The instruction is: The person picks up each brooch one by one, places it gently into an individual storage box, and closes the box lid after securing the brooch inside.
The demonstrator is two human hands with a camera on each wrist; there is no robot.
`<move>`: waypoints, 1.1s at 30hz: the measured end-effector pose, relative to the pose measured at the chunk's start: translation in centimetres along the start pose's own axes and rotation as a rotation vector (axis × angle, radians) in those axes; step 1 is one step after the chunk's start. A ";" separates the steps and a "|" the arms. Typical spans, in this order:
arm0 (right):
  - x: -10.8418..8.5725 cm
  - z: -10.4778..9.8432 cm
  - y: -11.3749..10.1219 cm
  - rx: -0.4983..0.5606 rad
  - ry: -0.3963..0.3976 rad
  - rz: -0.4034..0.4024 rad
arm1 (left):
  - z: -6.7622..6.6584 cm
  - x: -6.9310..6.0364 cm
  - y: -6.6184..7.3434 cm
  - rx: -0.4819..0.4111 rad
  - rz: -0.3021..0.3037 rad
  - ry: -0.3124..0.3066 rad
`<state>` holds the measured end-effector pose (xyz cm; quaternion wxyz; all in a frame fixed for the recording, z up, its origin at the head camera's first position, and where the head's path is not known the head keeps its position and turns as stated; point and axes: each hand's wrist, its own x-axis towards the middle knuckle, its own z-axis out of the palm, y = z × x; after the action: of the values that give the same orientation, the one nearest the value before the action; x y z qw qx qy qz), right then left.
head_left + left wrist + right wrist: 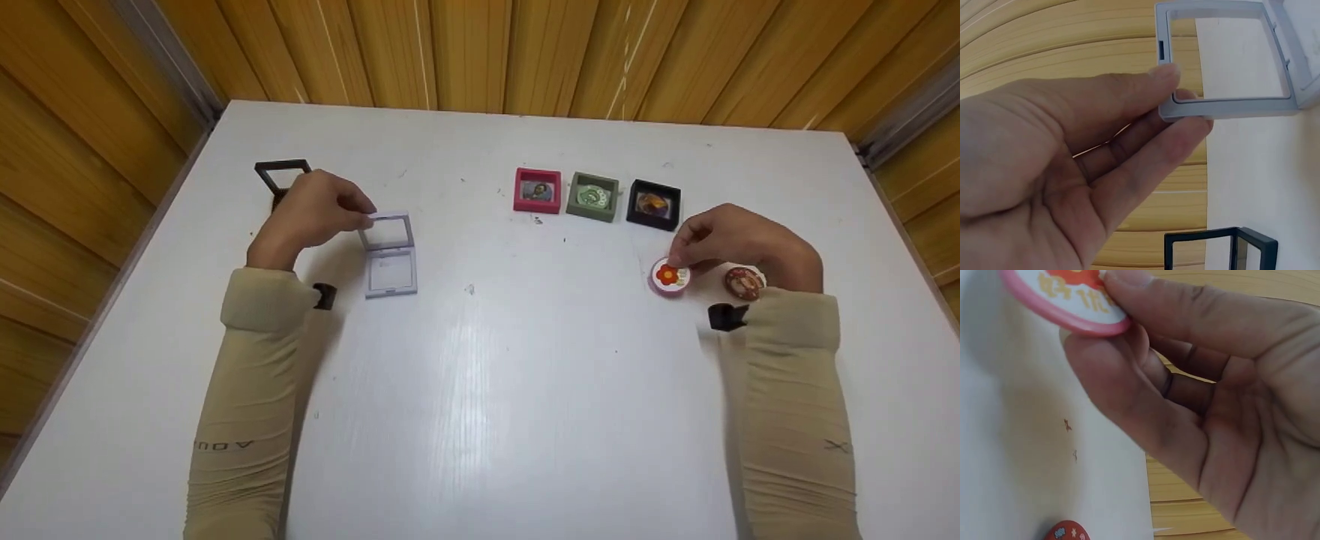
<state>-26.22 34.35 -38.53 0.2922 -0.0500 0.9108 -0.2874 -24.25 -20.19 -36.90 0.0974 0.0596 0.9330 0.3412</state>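
My left hand [311, 212] pinches a corner of the raised lid of a pale grey hinged display frame [391, 273], thumb on one face and fingers behind, as the left wrist view shows. The frame's base lies on the table. Between thumb and fingers my right hand [750, 240] holds a round badge [667, 277] with a red flower on white and a pink rim. In the right wrist view, gold characters show on the badge [1081, 298], whose upper part is cut off. A brown-red round badge [745, 283] lies beside the right wrist.
Behind my left hand stands an open black frame [282, 165], partly hidden. A red [537, 209], a green [592, 214] and a black square case [653, 220], each with a picture inside, line the back right of the white table [465, 420]. Wooden panels [472, 56] rise beyond it.
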 end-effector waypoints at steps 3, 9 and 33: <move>0.0 0.1 -0.3 0.022 0.026 -0.019 | 0.4 0.2 0.2 0.003 0.016 0.004; 0.2 0.5 -0.9 0.085 0.071 -0.032 | 1.1 0.5 0.6 0.005 0.041 0.011; 1.9 2.7 -4.3 0.364 0.244 -0.042 | 4.3 1.2 2.7 -0.032 0.107 0.069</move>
<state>-26.61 28.99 -38.89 0.1778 0.0197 0.8712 -0.4572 -24.35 -15.26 -38.49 0.0479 0.0961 0.9257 0.3628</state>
